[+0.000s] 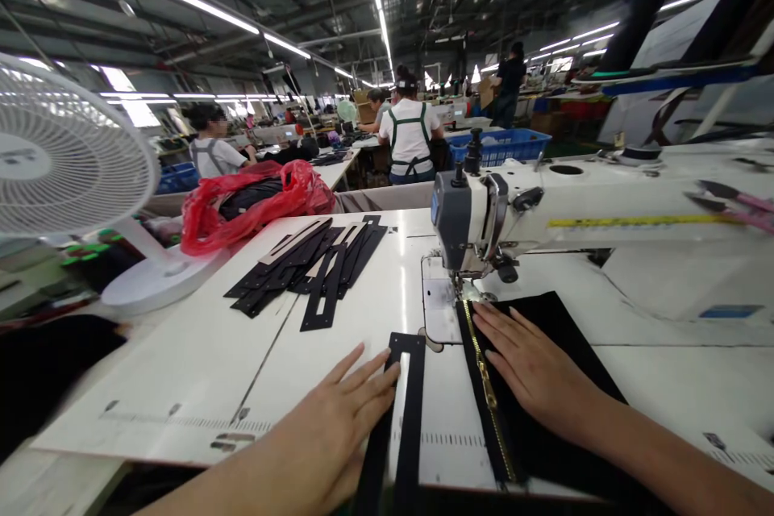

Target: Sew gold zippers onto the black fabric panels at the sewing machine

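Fan (78,149) cropped left; sewing machine (634,185) cropped right; the right hand (526,359) hides some black fabric (562,318).

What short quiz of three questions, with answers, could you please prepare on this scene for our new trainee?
1. Which hand touches the slotted black strip: A) left or B) right?
2. True or false: in the picture, the red bag is between the fan and the sewing machine.
3. Complete: the right hand rests on black fabric, beside a gold-toothed ____.

Key: 1. A, the left hand; 2. True; 3. zipper.
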The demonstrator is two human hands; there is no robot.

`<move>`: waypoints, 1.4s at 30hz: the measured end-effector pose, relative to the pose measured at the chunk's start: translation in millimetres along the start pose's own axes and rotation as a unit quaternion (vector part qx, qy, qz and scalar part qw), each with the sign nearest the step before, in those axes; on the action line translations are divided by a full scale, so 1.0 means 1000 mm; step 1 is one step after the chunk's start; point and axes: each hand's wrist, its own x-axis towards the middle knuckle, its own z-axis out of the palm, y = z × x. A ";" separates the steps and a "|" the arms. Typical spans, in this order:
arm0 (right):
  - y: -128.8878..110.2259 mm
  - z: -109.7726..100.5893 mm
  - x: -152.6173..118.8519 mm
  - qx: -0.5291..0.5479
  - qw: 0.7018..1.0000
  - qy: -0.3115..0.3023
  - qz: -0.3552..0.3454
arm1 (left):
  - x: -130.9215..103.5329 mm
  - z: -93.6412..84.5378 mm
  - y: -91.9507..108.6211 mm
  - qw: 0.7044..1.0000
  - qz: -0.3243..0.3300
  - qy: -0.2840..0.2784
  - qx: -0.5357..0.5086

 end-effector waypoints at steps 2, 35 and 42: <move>-0.001 0.001 0.001 -0.003 1.000 0.004 0.000 | 0.012 0.000 -0.008 0.996 -0.020 0.076 -0.051; -0.018 0.008 0.001 0.088 0.994 0.067 0.003 | 0.113 0.042 -0.003 0.977 0.012 0.209 0.022; -0.021 0.005 0.002 0.140 0.988 0.069 0.014 | 0.110 0.045 -0.008 0.976 0.014 0.210 0.060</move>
